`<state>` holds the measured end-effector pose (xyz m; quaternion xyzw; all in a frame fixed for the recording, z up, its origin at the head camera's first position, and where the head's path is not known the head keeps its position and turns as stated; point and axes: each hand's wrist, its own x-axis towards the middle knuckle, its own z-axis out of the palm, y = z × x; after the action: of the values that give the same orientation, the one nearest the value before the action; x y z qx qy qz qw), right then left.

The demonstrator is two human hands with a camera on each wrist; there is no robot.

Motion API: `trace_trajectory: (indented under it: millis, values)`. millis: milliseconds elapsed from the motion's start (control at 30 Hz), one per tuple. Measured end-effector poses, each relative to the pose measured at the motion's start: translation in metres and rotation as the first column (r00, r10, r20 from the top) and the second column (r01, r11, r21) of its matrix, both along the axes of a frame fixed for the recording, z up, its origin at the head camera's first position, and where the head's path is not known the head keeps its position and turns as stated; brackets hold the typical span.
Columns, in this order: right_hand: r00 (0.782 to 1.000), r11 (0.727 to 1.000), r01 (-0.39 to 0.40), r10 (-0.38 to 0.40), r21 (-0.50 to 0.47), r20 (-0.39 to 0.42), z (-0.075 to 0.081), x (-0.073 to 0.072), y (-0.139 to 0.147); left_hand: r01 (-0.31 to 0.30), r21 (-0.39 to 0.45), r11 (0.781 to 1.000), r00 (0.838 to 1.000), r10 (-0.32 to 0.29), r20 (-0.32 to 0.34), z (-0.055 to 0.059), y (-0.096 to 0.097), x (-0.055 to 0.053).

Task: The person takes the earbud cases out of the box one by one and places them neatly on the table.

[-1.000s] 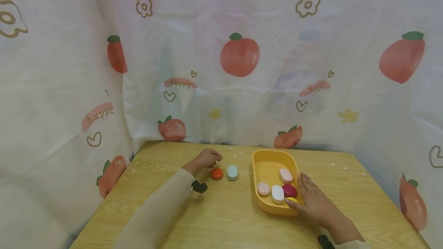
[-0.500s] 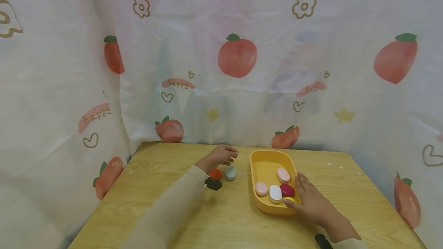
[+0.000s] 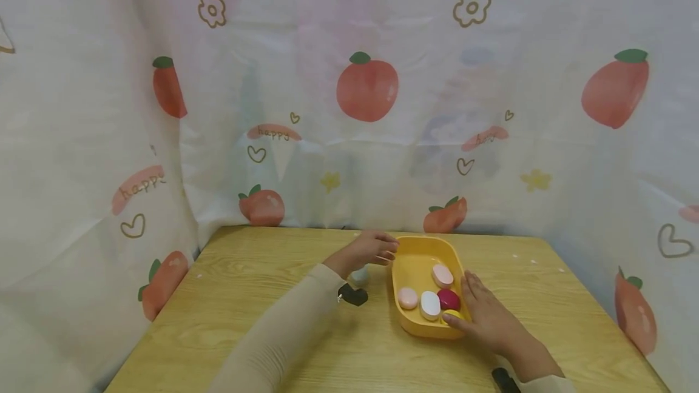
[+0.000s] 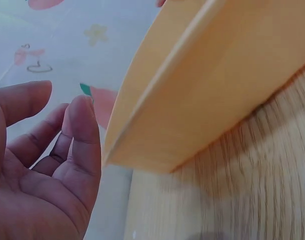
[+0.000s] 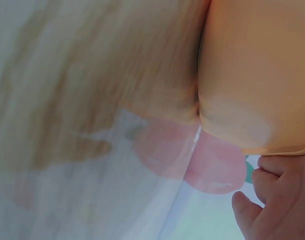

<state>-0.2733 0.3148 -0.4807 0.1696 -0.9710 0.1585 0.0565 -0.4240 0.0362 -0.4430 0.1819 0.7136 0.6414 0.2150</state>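
Observation:
My left hand hovers at the left rim of a yellow-orange tray. Its fingers are loosely bent with a gap to the thumb, and nothing shows in its grasp in the left wrist view. A pale mint rounded block on the table is partly covered by that wrist. On the tray's other side, my right hand rests straight fingers along the outer wall, thumb over the near corner. Inside are two pale pink pieces, one of them an oval block, a white oval block, a magenta one and a yellow one, partly hidden by the thumb.
The wooden table ends at a hanging white curtain printed with fruit, at the back and both sides. Small white specks lie near the table's far right. A black wrist strap hangs below the left wrist.
The left hand has moved right, from beside the red-orange round block to the tray's left rim. The red-orange block is now hidden by that arm. The right hand stays at the tray.

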Motion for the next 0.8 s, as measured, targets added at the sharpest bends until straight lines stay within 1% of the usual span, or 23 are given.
trace_trajectory:
  millis: [167,333,433,500,633,800]
  values:
    - [1.000,1.000,-0.003,0.003,0.004,-0.013,0.000,-0.001,-0.002,0.023,0.006,1.000,1.000,-0.023,0.009,0.003,0.013,0.003]
    - [1.000,1.000,0.005,-0.004,0.024,-0.022,-0.003,0.000,-0.001,0.030,0.004,1.000,0.998,-0.031,0.059,0.000,0.030,0.010]
    - [1.000,1.000,0.011,-0.011,0.028,-0.010,-0.005,0.001,0.000,0.020,-0.016,1.000,0.997,-0.019,0.077,-0.002,0.038,0.015]
    - [1.000,1.000,0.008,-0.008,0.024,-0.012,-0.006,0.001,0.001,0.006,-0.023,1.000,0.997,-0.004,0.083,-0.003,0.042,0.016]
    - [1.000,1.000,0.001,-0.001,0.018,-0.021,-0.006,0.000,0.001,-0.020,-0.022,1.000,0.995,0.022,0.097,-0.006,0.048,0.015]
    - [0.999,1.000,-0.001,0.002,0.019,-0.036,-0.004,-0.002,0.000,-0.048,-0.013,0.999,0.993,0.049,0.107,-0.005,0.055,0.014]
